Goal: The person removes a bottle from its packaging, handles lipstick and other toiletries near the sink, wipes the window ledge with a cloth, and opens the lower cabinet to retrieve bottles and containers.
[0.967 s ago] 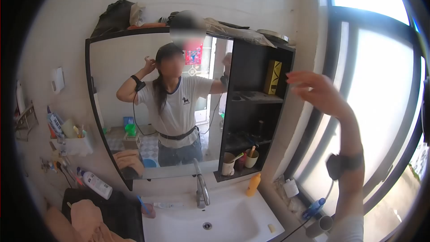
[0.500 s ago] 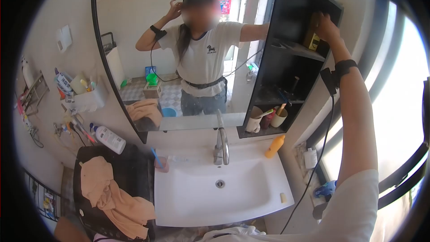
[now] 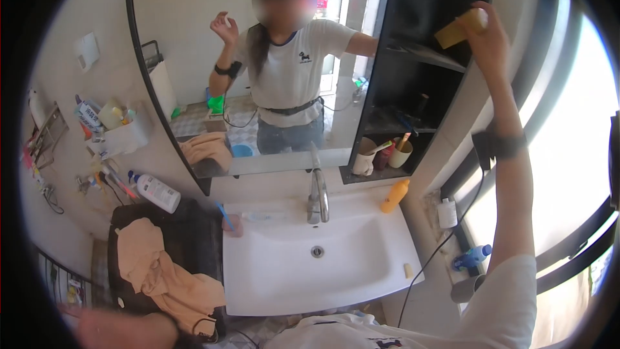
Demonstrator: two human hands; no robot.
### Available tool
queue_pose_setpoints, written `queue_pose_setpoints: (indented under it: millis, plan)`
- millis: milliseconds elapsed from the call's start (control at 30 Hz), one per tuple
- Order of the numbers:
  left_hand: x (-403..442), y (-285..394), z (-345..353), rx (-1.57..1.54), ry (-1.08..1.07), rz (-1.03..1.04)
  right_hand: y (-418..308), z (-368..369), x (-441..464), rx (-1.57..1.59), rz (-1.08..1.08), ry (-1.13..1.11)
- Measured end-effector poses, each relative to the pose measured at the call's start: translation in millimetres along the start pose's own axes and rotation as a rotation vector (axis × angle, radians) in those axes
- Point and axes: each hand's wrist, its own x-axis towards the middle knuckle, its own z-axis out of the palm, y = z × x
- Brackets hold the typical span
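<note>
My right hand [image 3: 484, 35] is closed on a yellow box [image 3: 452, 31], held tilted in front of the upper shelf of the black cabinet [image 3: 423, 58]. My left hand [image 3: 119, 328] is low at the left edge, blurred by motion, beside the peach cloth [image 3: 169, 278] on a black surface; its fingers cannot be made out there. The mirror [image 3: 194, 77] reflects a person with one arm bent and that hand raised, and the other arm reaching toward the cabinet.
Below the mirror is a white sink [image 3: 361, 294] with a faucet [image 3: 318, 200], an orange bottle [image 3: 394, 196] and a pink cup [image 3: 232, 225]. Cups [image 3: 400, 154] stand on the lowest shelf. A white bottle [image 3: 157, 192] leans at left; a blue bottle [image 3: 471, 257] lies by the window.
My right hand reached into the upper shelf, took hold of the yellow box and brought it out. My left hand has come down into view at the lower left.
</note>
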Motion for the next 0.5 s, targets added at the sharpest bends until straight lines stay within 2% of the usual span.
queue_pose_setpoints:
  millis: [67,100,133,167,200,233,300,433,500]
  plan:
    - [-59,-21,-59,0.503,-0.629,-0.107,-56,-55,-35,0.16,0.12,-0.139]
    - [-77,-11,-49,0.892,-1.027,-0.325,-69,-67,-58,0.374,0.093,-0.213]
    - [-100,-10,-22,0.502,-1.035,-0.792,-81,-79,-86,0.59,0.079,-0.295]
    - [-123,-9,-19,0.365,-1.212,-0.935,-106,-95,-120,0.641,0.114,-0.396]
    - [-153,-3,-15,0.233,-1.291,-0.887,-125,-105,-154,0.602,0.057,-0.508]
    - [-181,7,-11,0.167,-1.274,-0.949,-140,-107,-191,0.808,0.083,-0.681]
    - [-211,21,-2,0.145,-1.262,-1.059,-156,-112,-254,1.113,0.274,-1.139]
    - [-243,37,-22,0.121,-1.366,-1.255,-172,-106,-324,1.393,0.428,-1.049]
    - [-249,39,-35,0.238,-1.367,-1.152,-170,-112,-324,1.384,0.444,-1.09]
